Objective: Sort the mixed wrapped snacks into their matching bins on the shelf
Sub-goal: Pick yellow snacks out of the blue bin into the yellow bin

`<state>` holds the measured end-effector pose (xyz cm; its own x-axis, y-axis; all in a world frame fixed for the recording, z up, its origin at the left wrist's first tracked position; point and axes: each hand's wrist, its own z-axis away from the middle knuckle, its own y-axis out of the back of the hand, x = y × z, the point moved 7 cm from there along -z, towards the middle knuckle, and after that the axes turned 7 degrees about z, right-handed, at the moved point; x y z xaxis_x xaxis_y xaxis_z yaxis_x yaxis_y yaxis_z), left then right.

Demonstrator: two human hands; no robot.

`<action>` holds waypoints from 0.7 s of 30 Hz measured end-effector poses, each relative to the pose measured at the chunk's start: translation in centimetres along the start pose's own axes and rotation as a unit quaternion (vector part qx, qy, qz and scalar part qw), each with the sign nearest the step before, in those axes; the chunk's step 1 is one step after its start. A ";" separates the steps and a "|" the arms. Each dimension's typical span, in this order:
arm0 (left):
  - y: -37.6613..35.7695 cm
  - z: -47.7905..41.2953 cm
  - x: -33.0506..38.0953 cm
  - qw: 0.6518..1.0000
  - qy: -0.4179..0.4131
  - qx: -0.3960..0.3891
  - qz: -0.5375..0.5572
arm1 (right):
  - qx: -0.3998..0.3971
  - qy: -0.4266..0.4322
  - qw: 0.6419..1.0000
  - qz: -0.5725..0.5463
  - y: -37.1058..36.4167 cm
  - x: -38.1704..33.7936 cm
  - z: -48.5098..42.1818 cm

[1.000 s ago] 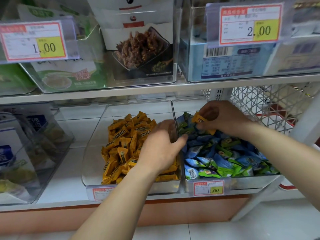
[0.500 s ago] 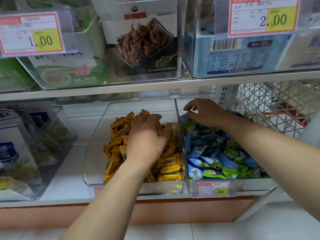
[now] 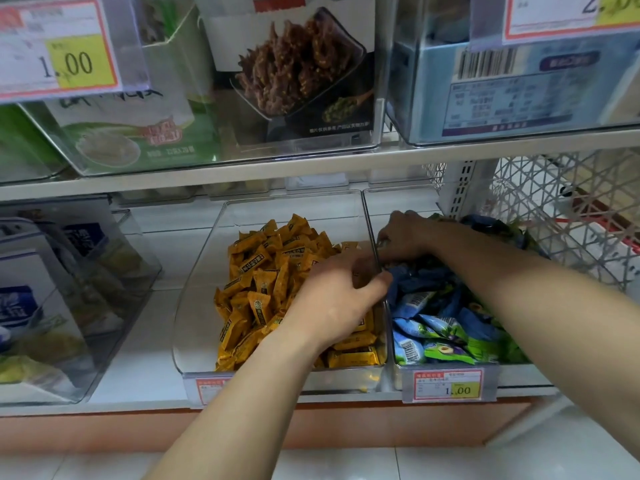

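Head view: you're laying your left hand (image 3: 332, 306) palm-down over yellow snacks (image 3: 256, 271), centre frame. Your right hand (image 3: 405, 237) is digging curled fingers into blue-green snacks (image 3: 446, 327). Can't tell what either holds.

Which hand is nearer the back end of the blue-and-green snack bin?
Right. The right hand reaches into the blue-and-green snack bin at its back end. The left hand is further forward, over the yellow snacks in the neighbouring bin.

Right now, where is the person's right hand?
Head view, right of centre: the right hand is on the blue and green snacks at the back of the right bin, just beyond the left hand.
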<state>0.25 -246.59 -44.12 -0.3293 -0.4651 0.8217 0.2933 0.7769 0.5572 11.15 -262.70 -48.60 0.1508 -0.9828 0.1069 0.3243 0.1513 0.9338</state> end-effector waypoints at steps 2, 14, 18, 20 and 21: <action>0.0 -0.1 -0.1 1.000 0.000 -0.001 0.002 | 0.016 0.009 0.999 -0.042 -0.1 -0.1 -0.2; 0.3 -0.1 -0.2 1.000 -0.009 0.012 0.023 | 0.116 0.056 0.934 -0.334 3.6 2.7 4.4; 0.7 0.0 1.0 0.995 -0.049 0.082 -0.030 | 0.136 0.058 0.891 -0.428 4.6 3.3 8.9; 0.6 0.2 2.3 0.990 -0.082 0.112 -0.020 | 0.121 0.078 0.877 -0.458 4.4 2.7 11.0; 0.3 0.2 2.9 0.989 -0.090 0.114 0.004 | 0.123 0.078 0.882 -0.449 4.3 2.4 11.8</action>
<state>-0.81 -247.61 -41.56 -0.4889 -0.3903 0.7801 0.0929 0.8659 0.4915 1.88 -265.65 -40.29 0.0696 -0.6658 -0.7429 0.1693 -0.7260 0.6665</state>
